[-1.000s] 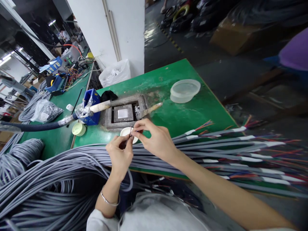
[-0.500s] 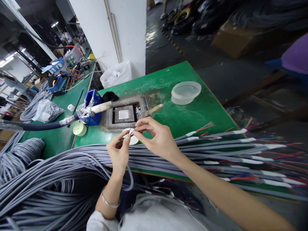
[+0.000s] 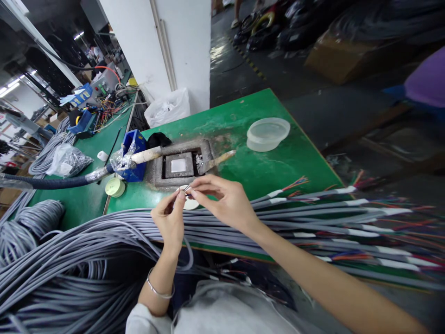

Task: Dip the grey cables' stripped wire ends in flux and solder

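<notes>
My left hand (image 3: 170, 218) is closed in a pinch on thin dark wires (image 3: 187, 188). A grey cable (image 3: 189, 255) hangs in a loop just below this hand. From the other side, my right hand (image 3: 224, 200) pinches the same wires between thumb and fingertips. The wires' exact ends are too small to make out. Partly covered by my fingers, a round white dish (image 3: 192, 204) lies on the bench underneath. Just beyond the hands sits a square solder pot (image 3: 179, 165) with a shiny metal surface, and a scraper with a worn handle (image 3: 222, 158) rests on its frame.
A thick bundle of grey cables (image 3: 114, 222) crosses the bench's front, stripped coloured ends (image 3: 347, 255) to the right. An extraction hose (image 3: 62, 182) reaches the pot past a blue bin (image 3: 134, 171). A translucent tub (image 3: 267, 134) and yellowish round container (image 3: 115, 187) stand on the green bench (image 3: 222, 116).
Both hands have shifted slightly left. The white bit between the fingertips no longer shows there, and the thin dark wires are now more visible.
</notes>
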Available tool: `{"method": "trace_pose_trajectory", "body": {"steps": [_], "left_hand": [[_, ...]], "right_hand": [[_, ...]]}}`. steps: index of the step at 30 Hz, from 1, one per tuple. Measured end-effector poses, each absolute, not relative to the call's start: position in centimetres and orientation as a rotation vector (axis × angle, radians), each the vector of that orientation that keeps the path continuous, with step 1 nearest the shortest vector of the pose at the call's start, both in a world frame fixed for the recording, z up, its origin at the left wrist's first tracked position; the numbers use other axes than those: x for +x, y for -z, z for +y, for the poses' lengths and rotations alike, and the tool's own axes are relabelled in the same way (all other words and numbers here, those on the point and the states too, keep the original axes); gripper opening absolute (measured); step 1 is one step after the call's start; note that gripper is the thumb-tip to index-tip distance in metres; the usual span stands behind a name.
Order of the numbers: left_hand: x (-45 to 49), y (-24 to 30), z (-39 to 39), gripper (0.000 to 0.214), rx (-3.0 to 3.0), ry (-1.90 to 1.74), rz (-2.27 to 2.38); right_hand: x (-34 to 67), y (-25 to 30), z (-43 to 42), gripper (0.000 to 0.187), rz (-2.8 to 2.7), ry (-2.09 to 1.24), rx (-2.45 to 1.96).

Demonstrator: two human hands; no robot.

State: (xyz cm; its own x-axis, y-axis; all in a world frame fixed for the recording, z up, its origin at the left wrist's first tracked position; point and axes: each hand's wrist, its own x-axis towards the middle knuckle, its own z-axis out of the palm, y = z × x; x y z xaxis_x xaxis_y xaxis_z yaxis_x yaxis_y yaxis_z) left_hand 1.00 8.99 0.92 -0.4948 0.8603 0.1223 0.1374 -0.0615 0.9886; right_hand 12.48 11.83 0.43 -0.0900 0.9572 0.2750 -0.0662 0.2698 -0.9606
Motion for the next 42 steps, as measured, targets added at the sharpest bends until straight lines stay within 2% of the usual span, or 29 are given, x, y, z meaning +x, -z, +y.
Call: {"method": "trace_pose_trajectory", "body": {"steps": [9,15,25,30,38,42], "left_hand": [[-0.2,-1.2,9.6,0.024,0.997,-1.604,1.500],[-0.6,-1.9,9.4,0.029,0.954,-1.521,1.396],[0.1,-1.6,9.0,0.022,1.059,-1.533,1.454],[0.3,-1.6,9.2,0.031,0.874,-1.548,1.381],[0.1,-2.8,9.4,0.044,0.799,-1.325,1.285],[-1.1,-3.0,10.2,0.036,0.975,-1.181,1.362]], "right_hand": [[12.2,-0.1,12.1,0.014,-1.467,-1.283,-0.855],[12.7,-0.4,12.4,0.016,-1.445,-1.218,-0.926],[12.8,-0.4,12.4,0.021,-1.349,-1.179,-0.901],[12.6,-0.1,12.4,0.025,-1.319,-1.252,-0.887],[12.8,-0.6,12.0,0.015,-1.542,-0.934,-0.741],[13.4,-0.6,12.5,0.014,-1.387,-0.923,-0.825]]}}
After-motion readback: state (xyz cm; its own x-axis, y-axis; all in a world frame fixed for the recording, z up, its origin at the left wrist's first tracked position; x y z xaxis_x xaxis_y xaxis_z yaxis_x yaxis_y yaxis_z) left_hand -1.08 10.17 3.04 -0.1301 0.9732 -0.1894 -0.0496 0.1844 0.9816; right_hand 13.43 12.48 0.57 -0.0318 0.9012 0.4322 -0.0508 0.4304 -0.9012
